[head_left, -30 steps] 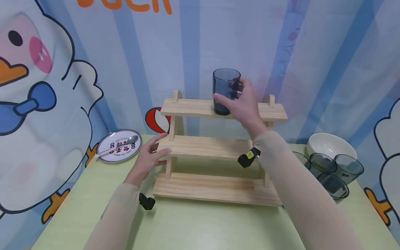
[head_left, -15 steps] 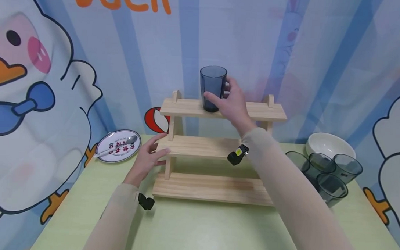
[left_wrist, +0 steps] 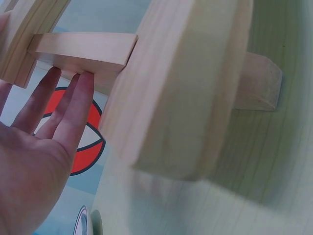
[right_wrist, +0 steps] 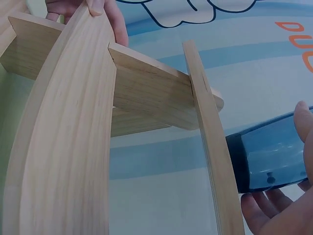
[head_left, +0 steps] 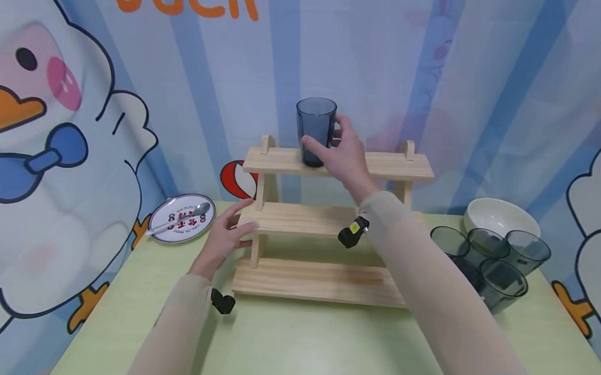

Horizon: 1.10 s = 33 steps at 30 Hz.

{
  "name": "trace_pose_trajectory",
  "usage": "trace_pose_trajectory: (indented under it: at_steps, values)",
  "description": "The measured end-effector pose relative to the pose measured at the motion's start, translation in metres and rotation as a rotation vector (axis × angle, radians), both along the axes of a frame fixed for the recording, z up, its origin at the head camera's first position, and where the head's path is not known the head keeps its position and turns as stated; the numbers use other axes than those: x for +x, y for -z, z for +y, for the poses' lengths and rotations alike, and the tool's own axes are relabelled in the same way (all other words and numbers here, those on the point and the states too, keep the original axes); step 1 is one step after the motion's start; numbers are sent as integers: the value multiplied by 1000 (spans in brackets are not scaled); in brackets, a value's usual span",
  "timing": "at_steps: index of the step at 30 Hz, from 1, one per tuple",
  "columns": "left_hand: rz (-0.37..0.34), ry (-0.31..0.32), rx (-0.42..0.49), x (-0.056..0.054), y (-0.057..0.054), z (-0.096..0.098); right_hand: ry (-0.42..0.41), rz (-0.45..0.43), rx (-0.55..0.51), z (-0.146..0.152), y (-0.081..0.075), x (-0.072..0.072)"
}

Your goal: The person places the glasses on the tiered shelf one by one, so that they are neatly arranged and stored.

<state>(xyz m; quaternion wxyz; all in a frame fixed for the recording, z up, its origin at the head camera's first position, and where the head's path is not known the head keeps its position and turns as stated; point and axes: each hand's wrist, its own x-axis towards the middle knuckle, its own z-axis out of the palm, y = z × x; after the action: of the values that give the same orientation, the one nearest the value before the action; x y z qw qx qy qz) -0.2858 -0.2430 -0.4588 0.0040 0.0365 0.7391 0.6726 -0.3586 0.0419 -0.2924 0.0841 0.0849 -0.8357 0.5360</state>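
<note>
My right hand [head_left: 345, 158] holds a dark blue glass mug [head_left: 314, 131], thumb on its front and fingers at the handle side. Upright, the mug stands on or just over the left-middle part of the top shelf [head_left: 381, 164] of a three-tier wooden rack [head_left: 299, 218]. In the right wrist view, the base of the mug [right_wrist: 274, 156] meets the top shelf's face. At the rack's left end, my left hand [head_left: 221, 240] grips the middle shelf's edge. Its fingers [left_wrist: 73, 112] press the side support [left_wrist: 83, 51] in the left wrist view.
Several dark glass mugs [head_left: 501, 283] stand together at the right, partly behind my right forearm, with a white bowl [head_left: 498, 216] behind them. At the left lies a printed plate [head_left: 172, 235] bearing a spoon [head_left: 180, 219]. A duck-patterned curtain [head_left: 224, 85] hangs behind the table.
My right hand has moved the mug leftward along the top shelf, mostly in the first half second and only slightly since. The left hand stays at the rack's left end.
</note>
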Motion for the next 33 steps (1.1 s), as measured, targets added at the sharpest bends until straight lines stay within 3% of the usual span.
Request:
trace_pose_trajectory:
  at_steps: [9, 18, 27, 33]
  values:
    - [-11, 0, 12, 0, -1, 1, -84, -48, -7, 24, -6, 10]
    - [-16, -14, -2, -1, -1, -2, -129, -27, 22, 71, -13, 27]
    - [-24, -20, -11, -3, 0, -2, -151, 58, -7, 131, -11, 62]
    - [-19, -24, -20, -2, -1, -2, -118, 83, 88, 169, -14, 91]
